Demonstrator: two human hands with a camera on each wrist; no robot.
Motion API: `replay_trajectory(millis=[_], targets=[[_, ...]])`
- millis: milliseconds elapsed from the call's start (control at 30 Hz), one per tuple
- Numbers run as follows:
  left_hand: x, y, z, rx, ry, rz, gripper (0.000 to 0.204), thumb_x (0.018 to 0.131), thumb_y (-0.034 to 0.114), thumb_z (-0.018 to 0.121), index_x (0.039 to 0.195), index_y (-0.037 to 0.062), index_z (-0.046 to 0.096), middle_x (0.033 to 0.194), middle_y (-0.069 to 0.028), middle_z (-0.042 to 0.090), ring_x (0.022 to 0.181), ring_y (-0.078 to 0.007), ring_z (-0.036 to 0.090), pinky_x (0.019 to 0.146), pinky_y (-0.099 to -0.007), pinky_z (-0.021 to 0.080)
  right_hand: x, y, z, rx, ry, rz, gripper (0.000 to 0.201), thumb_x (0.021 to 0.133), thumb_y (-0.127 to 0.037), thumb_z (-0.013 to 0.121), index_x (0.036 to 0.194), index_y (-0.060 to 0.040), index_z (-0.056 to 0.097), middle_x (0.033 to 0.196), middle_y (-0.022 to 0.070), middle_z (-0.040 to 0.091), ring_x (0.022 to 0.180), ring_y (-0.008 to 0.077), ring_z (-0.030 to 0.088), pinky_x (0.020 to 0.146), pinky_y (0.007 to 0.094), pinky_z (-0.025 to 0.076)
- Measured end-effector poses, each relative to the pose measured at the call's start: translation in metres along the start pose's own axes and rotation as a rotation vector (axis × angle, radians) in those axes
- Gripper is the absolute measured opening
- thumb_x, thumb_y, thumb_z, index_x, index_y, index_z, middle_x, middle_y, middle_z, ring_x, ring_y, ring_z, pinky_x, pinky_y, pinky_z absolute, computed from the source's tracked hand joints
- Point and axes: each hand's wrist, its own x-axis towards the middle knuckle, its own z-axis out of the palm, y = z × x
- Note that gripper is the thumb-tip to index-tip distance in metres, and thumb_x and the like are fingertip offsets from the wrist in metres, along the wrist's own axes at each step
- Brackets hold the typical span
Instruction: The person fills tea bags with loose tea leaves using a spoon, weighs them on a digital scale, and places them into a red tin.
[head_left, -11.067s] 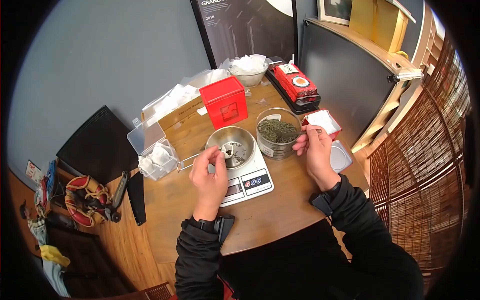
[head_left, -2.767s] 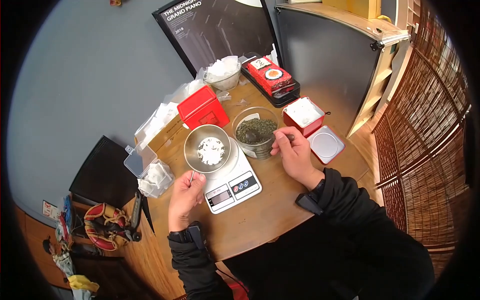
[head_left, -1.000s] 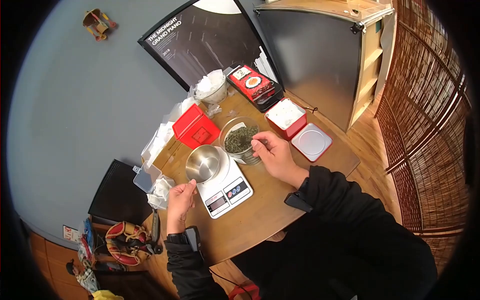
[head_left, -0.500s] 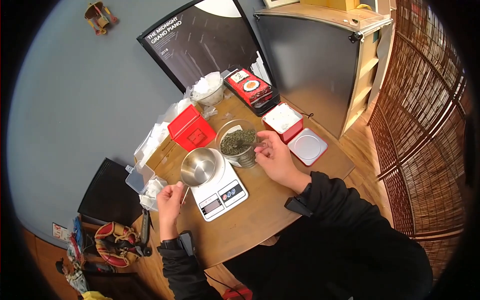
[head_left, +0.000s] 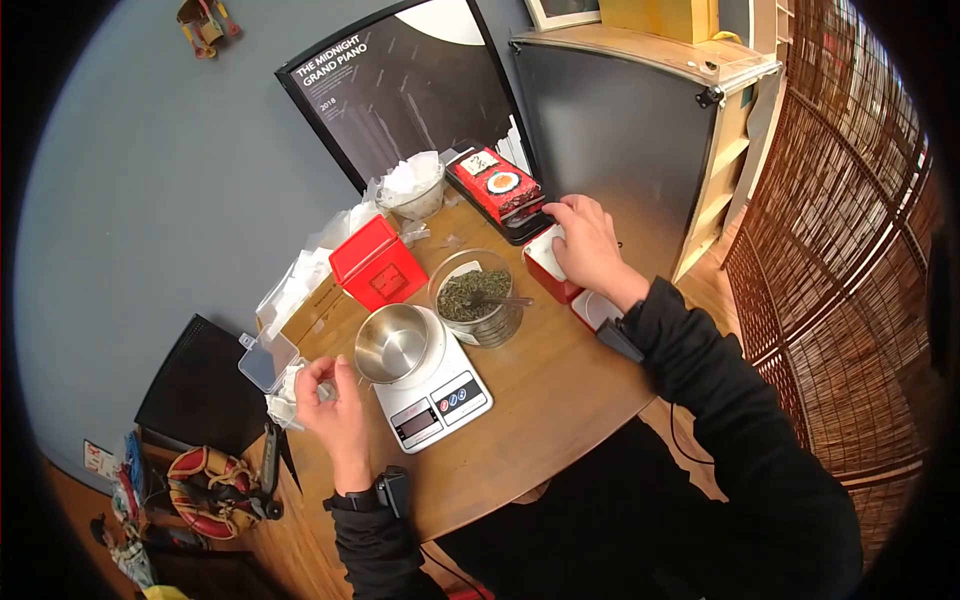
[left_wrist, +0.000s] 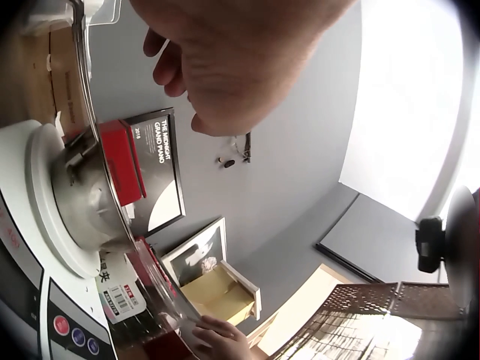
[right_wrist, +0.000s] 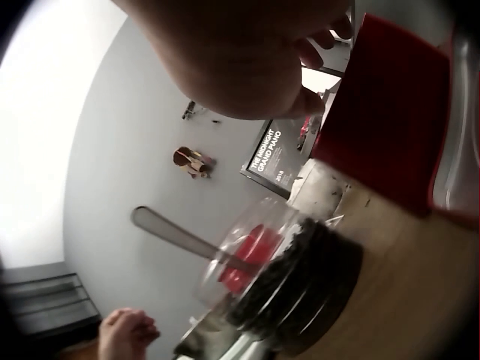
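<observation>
My left hand [head_left: 333, 410] is raised left of a steel bowl [head_left: 393, 345], its fingers loosely curled and holding nothing. The bowl sits on a white kitchen scale [head_left: 467, 418], bare metal showing inside. Right of it stands a glass jar [head_left: 497, 330] of dried dark-green leaves, a spoon [head_left: 510, 300] leaning in it. My right hand [head_left: 595, 250] reaches over an open red tin [head_left: 545, 277] with white contents, fingers extended at its far side and partly covering it. In the right wrist view the tin's red wall [right_wrist: 390, 112] is beside the fingertips.
A second red tin [head_left: 380, 265] stands behind the bowl. A clear box [head_left: 265, 362] of white pouches is at the left. Farther back are a bowl of white packets [head_left: 415, 185] and a red package on a black tray [head_left: 498, 185]. A tin lid [head_left: 597, 312] lies under the right wrist.
My right hand has let go of the spoon and moved right to the open tin. My left hand has released the bowl, now on the scale. Leaves seen in the bowl earlier are gone.
</observation>
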Motion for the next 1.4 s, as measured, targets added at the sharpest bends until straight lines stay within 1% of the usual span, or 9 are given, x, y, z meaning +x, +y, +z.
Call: replay_trajectory(millis=[233,400,500,667,767,867,967,1067,1400], targets=[[-0.014,0.005,-0.002,0.043,0.007,0.062,0.008,0.085,0.001,0.072,0.086,-0.0017,0.064,0.081,-0.0095,0.063,0.075,-0.0198,0.060,0.072,-0.0299,0.047,0.007,0.013,0.004,-0.110,-0.031,-0.145,0.018,0.080,-0.006,0.064,0.096,-0.0087,0.072,0.107,0.0139,0.066,0.112,0.0336,0.058,0.094,0.0431,0.045],[-0.017,0.016,-0.001,-0.018,0.026,0.127,0.008,0.082,-0.001,0.073,0.085,-0.0008,0.065,0.080,-0.0099,0.064,0.071,-0.0215,0.062,0.068,-0.0302,0.049,0.000,-0.002,-0.030,0.105,0.149,-0.215,0.011,0.083,-0.004,0.063,0.093,-0.0028,0.067,0.100,0.0149,0.067,0.102,0.0339,0.062,0.090,0.0429,0.048],[-0.019,0.029,0.002,-0.091,0.000,0.145,0.010,0.080,-0.002,0.074,0.085,-0.0005,0.066,0.079,-0.0105,0.065,0.070,-0.0213,0.062,0.065,-0.0297,0.049,-0.009,-0.019,-0.051,0.378,0.267,-0.146,0.009,0.088,0.000,0.064,0.097,0.0021,0.065,0.092,0.0137,0.067,0.086,0.0269,0.066,0.078,0.0335,0.051],[-0.028,0.046,0.007,-0.177,-0.089,0.249,0.021,0.072,0.002,0.080,0.089,-0.0005,0.068,0.079,-0.0107,0.066,0.071,-0.0234,0.063,0.065,-0.0312,0.051,-0.040,-0.095,-0.085,0.576,0.129,-0.236,0.010,0.087,0.005,0.062,0.096,0.0023,0.065,0.091,0.0142,0.066,0.081,0.0200,0.064,0.073,0.0309,0.050],[-0.031,0.050,0.006,-0.256,-0.180,0.312,0.035,0.070,0.005,0.082,0.102,-0.0005,0.066,0.088,-0.0103,0.066,0.074,-0.0204,0.061,0.068,-0.0298,0.050,-0.054,-0.127,-0.066,0.607,-0.078,-0.459,0.012,0.085,0.005,0.065,0.096,0.0004,0.065,0.088,0.0131,0.067,0.078,0.0221,0.064,0.071,0.0314,0.051],[-0.029,0.045,0.002,-0.308,-0.231,0.299,0.049,0.067,0.004,0.082,0.112,0.0009,0.064,0.101,-0.0128,0.066,0.081,-0.0212,0.062,0.072,-0.0305,0.051,-0.061,-0.143,-0.032,0.649,-0.251,-0.472,0.014,0.085,0.002,0.068,0.099,-0.0003,0.066,0.090,0.0111,0.067,0.077,0.0219,0.066,0.070,0.0317,0.052],[-0.029,0.034,0.001,-0.357,-0.299,0.205,0.047,0.068,0.001,0.080,0.112,0.0021,0.064,0.101,-0.0126,0.066,0.080,-0.0206,0.061,0.070,-0.0302,0.050,-0.066,-0.153,-0.005,0.768,-0.395,-0.279,0.021,0.086,0.000,0.070,0.106,-0.0010,0.066,0.090,0.0096,0.068,0.078,0.0202,0.067,0.068,0.0308,0.052],[-0.031,0.025,0.000,-0.354,-0.345,0.161,0.041,0.072,-0.001,0.078,0.110,0.0036,0.066,0.099,-0.0105,0.067,0.079,-0.0190,0.062,0.066,-0.0283,0.049,-0.065,-0.158,0.004,0.803,-0.515,-0.255,0.024,0.088,-0.001,0.071,0.111,0.0001,0.064,0.090,0.0090,0.068,0.081,0.0151,0.066,0.073,0.0279,0.052],[-0.035,0.012,0.002,-0.306,-0.507,0.021,0.015,0.079,0.002,0.073,0.092,0.0030,0.065,0.083,-0.0088,0.066,0.065,-0.0237,0.064,0.057,-0.0318,0.052,-0.074,-0.147,0.024,0.793,-0.550,-0.298,0.028,0.088,-0.002,0.072,0.114,-0.0009,0.062,0.093,0.0090,0.069,0.082,0.0168,0.068,0.073,0.0289,0.054]])
